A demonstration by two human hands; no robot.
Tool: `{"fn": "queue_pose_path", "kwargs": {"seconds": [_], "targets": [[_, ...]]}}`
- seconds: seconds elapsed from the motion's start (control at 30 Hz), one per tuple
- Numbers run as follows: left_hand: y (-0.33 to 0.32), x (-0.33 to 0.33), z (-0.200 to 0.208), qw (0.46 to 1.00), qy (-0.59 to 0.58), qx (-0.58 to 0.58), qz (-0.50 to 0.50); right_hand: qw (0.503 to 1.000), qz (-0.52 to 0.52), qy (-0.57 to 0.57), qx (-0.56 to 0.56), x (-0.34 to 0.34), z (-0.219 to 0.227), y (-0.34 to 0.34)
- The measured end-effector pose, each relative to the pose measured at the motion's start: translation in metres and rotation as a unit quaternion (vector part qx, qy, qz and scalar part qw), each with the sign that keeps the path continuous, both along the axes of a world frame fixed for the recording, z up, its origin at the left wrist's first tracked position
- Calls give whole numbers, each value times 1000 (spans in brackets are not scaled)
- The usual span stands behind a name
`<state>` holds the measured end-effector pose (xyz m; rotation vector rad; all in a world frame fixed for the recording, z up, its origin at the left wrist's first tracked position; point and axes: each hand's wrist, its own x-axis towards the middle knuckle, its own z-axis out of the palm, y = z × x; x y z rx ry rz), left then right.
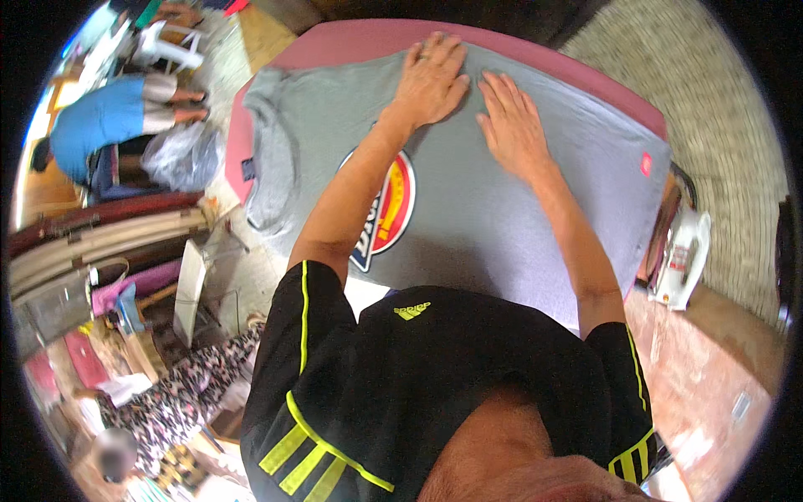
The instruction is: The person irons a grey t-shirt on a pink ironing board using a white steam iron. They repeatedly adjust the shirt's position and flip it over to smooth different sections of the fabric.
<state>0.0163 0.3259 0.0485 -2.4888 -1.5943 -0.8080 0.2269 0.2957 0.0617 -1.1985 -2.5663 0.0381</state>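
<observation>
A grey T-shirt [468,209] lies spread over a pink ironing board [360,38], its collar toward the left and its hem toward the right. A round red and yellow print marks its front, partly covered by my left forearm. My left hand [431,79] rests flat on the cloth near the board's far edge, fingers stretched out. Just to its right, my right hand [514,125] also lies on the shirt with fingers extended. Neither hand holds anything. A small pink-red label [646,163] shows near the hem.
A white iron [683,259] stands beyond the board's right end. At the left, a person in a blue top [104,117] bends over near a clear plastic bag [184,159]. Another person in patterned clothing [184,402] is at lower left, among boxes and folded cloth.
</observation>
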Motion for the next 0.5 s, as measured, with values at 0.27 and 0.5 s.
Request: {"fn": "queue_pose_path", "kwargs": {"seconds": [0.27,0.5], "targets": [[-49,-164,14,964,10,70,255,998,25,-22,50,-49,-7,66],[-48,-283,23,907,-78,-185,371,995,31,-72,57,-46,-1,63]]}}
